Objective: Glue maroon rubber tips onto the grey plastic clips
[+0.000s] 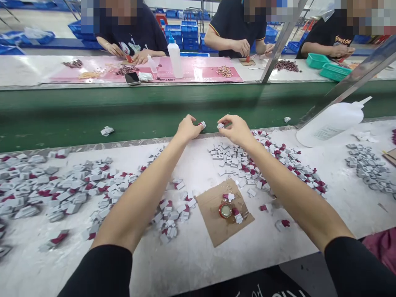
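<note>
At the far edge of my table, my left hand (189, 128) pinches a small grey and maroon plastic part (202, 124) between thumb and fingers. A short gap to the right, my right hand (234, 129) grips a similar small pale grey plastic part (220, 126). Below them lies a square of brown cardboard (213, 225), bearing a round red-rimmed cap (225, 210) with wet-looking patches around it. Two grey and maroon pieces (237, 215) rest on the cardboard beside the cap. Loose grey parts (230, 159) are heaped under my right forearm.
More grey and maroon parts (71, 185) spread across the left. A white squeeze bottle (331, 123) leans at the right by a metal post (343, 88). Past the table edge runs a green belt (139, 107) with a few stray pieces. Several co-workers sit opposite, working over small parts.
</note>
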`<state>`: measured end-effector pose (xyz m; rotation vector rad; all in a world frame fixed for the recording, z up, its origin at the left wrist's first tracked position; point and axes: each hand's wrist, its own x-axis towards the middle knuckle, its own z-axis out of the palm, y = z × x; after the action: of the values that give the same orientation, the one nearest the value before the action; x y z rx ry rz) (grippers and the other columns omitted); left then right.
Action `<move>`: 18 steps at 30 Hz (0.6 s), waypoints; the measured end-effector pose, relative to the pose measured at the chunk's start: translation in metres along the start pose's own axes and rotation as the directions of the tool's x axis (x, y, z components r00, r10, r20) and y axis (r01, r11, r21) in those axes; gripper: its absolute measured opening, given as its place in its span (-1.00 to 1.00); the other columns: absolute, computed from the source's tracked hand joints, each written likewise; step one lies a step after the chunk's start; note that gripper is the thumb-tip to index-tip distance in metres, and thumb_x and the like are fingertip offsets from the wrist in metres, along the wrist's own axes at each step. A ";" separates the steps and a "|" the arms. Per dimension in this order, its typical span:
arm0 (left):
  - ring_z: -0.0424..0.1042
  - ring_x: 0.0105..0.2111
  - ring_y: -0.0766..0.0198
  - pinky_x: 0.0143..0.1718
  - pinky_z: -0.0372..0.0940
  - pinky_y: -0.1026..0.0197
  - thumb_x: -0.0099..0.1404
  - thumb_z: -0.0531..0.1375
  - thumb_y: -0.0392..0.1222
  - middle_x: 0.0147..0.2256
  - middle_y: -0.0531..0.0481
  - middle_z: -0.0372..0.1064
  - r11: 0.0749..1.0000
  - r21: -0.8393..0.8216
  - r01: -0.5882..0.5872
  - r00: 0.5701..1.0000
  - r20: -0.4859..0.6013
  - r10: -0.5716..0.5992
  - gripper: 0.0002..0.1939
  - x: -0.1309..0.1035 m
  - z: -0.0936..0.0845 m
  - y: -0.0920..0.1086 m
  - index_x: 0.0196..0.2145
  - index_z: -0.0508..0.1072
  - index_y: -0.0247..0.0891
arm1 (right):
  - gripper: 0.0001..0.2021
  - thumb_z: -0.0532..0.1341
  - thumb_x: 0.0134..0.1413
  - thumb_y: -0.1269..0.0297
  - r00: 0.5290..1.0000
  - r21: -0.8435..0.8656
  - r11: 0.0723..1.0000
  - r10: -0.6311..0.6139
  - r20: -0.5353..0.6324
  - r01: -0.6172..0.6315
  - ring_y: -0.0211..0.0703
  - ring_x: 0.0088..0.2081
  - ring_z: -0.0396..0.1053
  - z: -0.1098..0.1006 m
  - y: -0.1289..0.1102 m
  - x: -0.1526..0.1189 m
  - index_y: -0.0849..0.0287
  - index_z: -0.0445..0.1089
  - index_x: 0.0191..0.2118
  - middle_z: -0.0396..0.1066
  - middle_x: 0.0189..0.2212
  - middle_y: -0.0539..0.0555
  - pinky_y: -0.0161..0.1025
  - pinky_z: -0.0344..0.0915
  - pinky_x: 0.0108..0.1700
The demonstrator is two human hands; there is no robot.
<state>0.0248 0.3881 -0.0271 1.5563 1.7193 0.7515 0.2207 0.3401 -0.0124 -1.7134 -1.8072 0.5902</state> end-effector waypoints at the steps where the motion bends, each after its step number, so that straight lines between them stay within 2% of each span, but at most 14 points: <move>1: 0.57 -0.02 0.05 0.13 0.37 -0.01 0.35 0.45 -0.28 -0.04 -0.20 0.58 0.999 0.001 -0.032 0.999 -0.006 0.032 -0.65 -0.014 -0.005 0.003 0.03 0.50 -0.35 | -0.67 0.33 0.14 0.41 1.000 0.037 0.999 -0.017 0.007 0.017 -0.02 -0.14 0.61 -0.010 0.001 -0.016 0.15 0.65 0.02 0.61 0.06 0.17 -0.10 0.53 0.01; 3: 0.57 0.02 0.05 0.08 0.41 0.05 0.32 0.50 -0.19 0.09 -0.20 0.56 0.991 -0.041 -0.125 0.991 0.034 0.126 -0.58 -0.048 -0.011 0.009 0.06 0.51 -0.26 | -0.69 0.35 0.09 0.42 0.996 0.156 0.985 -0.082 0.037 0.076 -0.02 -0.17 0.60 -0.027 0.000 -0.051 0.13 0.65 -0.02 0.56 0.04 0.17 -0.10 0.55 -0.08; 4: 0.58 -0.02 0.06 0.02 0.43 0.06 0.36 0.47 -0.13 0.07 -0.20 0.58 0.965 -0.157 -0.209 0.961 0.151 0.233 -0.62 -0.068 -0.011 0.011 0.07 0.53 -0.24 | -0.72 0.36 0.10 0.41 0.991 0.189 0.975 -0.125 0.051 0.114 -0.02 -0.18 0.60 -0.034 -0.001 -0.070 0.11 0.66 -0.05 0.54 0.00 0.17 -0.07 0.56 -0.08; 5: 0.60 -0.05 0.06 -0.04 0.45 0.05 0.41 0.44 -0.07 0.02 -0.19 0.61 0.923 -0.310 -0.227 0.897 0.301 0.322 -0.66 -0.088 -0.010 0.013 0.05 0.55 -0.23 | -0.73 0.37 0.10 0.41 0.984 0.209 0.966 -0.169 0.055 0.154 -0.01 -0.18 0.59 -0.039 -0.003 -0.088 0.09 0.66 -0.07 0.52 -0.02 0.16 -0.05 0.57 -0.06; 6: 0.61 -0.09 0.06 -0.08 0.47 0.05 0.42 0.42 -0.02 -0.05 -0.17 0.64 0.886 -0.423 -0.190 0.824 0.421 0.378 -0.69 -0.106 -0.007 0.014 0.01 0.57 -0.22 | -0.75 0.37 0.11 0.41 0.978 0.217 0.958 -0.204 0.052 0.188 0.00 -0.17 0.58 -0.043 -0.005 -0.106 0.06 0.67 -0.08 0.51 -0.05 0.15 -0.03 0.58 -0.06; 7: 0.62 -0.13 0.08 -0.10 0.47 0.05 0.41 0.43 -0.04 -0.12 -0.14 0.64 0.855 -0.494 -0.157 0.777 0.473 0.416 -0.72 -0.123 -0.003 0.015 -0.05 0.57 -0.23 | -0.75 0.37 0.13 0.41 0.972 0.215 0.953 -0.228 0.054 0.212 0.00 -0.17 0.58 -0.046 -0.008 -0.122 0.03 0.67 -0.08 0.50 -0.07 0.14 -0.02 0.59 -0.07; 8: 0.62 -0.15 0.11 -0.09 0.47 0.06 0.38 0.44 -0.08 -0.16 -0.11 0.63 0.824 -0.554 -0.113 0.757 0.490 0.433 -0.76 -0.138 0.001 0.015 -0.11 0.56 -0.23 | -0.74 0.36 0.16 0.41 0.969 0.211 0.951 -0.241 0.057 0.225 0.01 -0.17 0.57 -0.048 -0.010 -0.136 0.01 0.66 -0.06 0.50 -0.07 0.14 -0.01 0.60 -0.08; 10: 0.61 -0.19 0.15 -0.09 0.47 0.07 0.34 0.46 -0.18 -0.21 -0.07 0.60 0.777 -0.629 -0.009 0.755 0.506 0.418 -0.78 -0.160 0.009 0.013 -0.15 0.53 -0.23 | -0.68 0.37 0.21 0.39 0.975 0.236 0.950 -0.219 0.034 0.205 0.00 -0.17 0.57 -0.049 -0.013 -0.161 -0.04 0.63 0.05 0.52 -0.04 0.14 -0.03 0.61 -0.13; 12: 0.60 -0.23 0.18 -0.13 0.47 0.08 0.32 0.48 -0.22 -0.24 -0.05 0.58 0.725 -0.679 0.118 0.779 0.516 0.357 -0.76 -0.175 0.013 0.011 -0.15 0.51 -0.24 | -0.62 0.43 0.24 0.30 0.992 0.329 0.936 -0.126 -0.025 0.127 0.00 -0.16 0.58 -0.047 -0.013 -0.179 -0.03 0.56 0.15 0.54 -0.01 0.15 -0.07 0.62 -0.16; 15: 0.57 -0.23 0.21 -0.15 0.46 0.12 0.30 0.52 -0.19 -0.21 -0.06 0.57 0.631 -0.725 0.275 0.816 0.523 0.246 -0.72 -0.191 0.012 0.008 -0.14 0.53 -0.23 | -0.65 0.54 0.21 0.10 0.998 0.491 0.871 0.023 -0.065 0.012 0.03 -0.12 0.63 -0.040 -0.011 -0.195 0.01 0.57 0.04 0.60 -0.07 0.14 -0.08 0.66 -0.13; 18: 0.55 -0.18 0.22 -0.10 0.47 0.12 0.25 0.58 -0.12 -0.13 -0.06 0.56 0.584 -0.741 0.330 0.830 0.523 0.195 -0.66 -0.203 0.011 0.006 -0.13 0.59 -0.21 | -0.68 0.58 0.18 -0.02 0.996 0.629 0.776 0.082 -0.024 -0.048 0.06 -0.12 0.68 -0.032 -0.012 -0.204 0.03 0.62 -0.11 0.66 -0.16 0.13 -0.03 0.69 -0.05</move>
<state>0.0461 0.1870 -0.0063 0.8797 0.7610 0.7762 0.2363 0.1342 -0.0022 -1.3036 -1.2960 1.0357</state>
